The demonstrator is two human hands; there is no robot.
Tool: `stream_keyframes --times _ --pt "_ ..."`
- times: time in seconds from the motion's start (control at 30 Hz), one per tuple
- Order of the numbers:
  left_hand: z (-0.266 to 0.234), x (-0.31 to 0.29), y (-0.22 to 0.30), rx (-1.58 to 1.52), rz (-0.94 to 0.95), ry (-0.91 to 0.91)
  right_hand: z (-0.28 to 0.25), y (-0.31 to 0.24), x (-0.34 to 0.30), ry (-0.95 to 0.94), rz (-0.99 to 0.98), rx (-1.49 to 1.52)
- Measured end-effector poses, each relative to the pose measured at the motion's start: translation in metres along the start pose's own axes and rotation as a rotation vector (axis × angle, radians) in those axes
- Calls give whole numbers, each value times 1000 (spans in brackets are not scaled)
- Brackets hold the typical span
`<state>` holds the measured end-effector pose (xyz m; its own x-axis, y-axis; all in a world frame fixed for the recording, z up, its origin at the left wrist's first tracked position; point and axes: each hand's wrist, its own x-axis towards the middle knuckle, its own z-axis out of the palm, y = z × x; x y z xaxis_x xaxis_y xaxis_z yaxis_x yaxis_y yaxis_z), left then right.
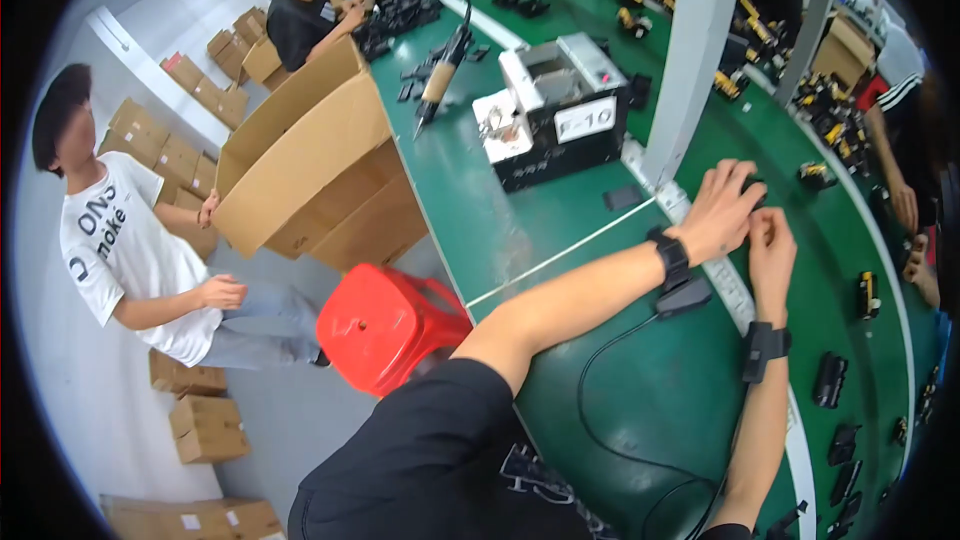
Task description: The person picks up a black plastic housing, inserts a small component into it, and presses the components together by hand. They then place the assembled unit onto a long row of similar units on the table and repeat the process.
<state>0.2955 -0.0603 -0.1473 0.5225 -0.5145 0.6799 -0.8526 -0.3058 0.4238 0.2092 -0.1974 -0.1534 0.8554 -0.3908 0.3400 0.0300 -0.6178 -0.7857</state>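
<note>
My left hand (pixel 718 212) reaches over the green workbench, its fingers bent round a small black part (pixel 757 192). Close beside it, my right hand (pixel 772 245) has its fingertips pinched together at the near side of that part. Much of the part is hidden by the fingers, so its kind cannot be told. A black strap with a small device (pixel 684 292) and a cable sits at my left wrist; another black strap (pixel 766 350) circles the right one. On the bench left of my hands lies a flat black piece (pixel 624 198).
A black-and-silver machine (pixel 560 115) stands on the green bench (pixel 540 250). Beside it hangs an electric screwdriver (pixel 440 80). A white post (pixel 692 60) rises near my hands. Black and yellow assemblies (pixel 868 295) line the right. Left are a red stool (pixel 370 325), a carton (pixel 300 155) and a person (pixel 140 230).
</note>
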Motion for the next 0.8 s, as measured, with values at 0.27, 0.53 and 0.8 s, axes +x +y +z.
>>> stream_keyframes --times 0.27,0.53,0.8 --pt "4 -1 -5 -96 56 -84 4 -11 -3 43 -33 -61" --pt "10 -5 -6 -119 110 -59 6 -3 -8 78 -69 -68" --pt "9 0 -3 -148 106 -53 2 -9 -9 144 -148 -137"
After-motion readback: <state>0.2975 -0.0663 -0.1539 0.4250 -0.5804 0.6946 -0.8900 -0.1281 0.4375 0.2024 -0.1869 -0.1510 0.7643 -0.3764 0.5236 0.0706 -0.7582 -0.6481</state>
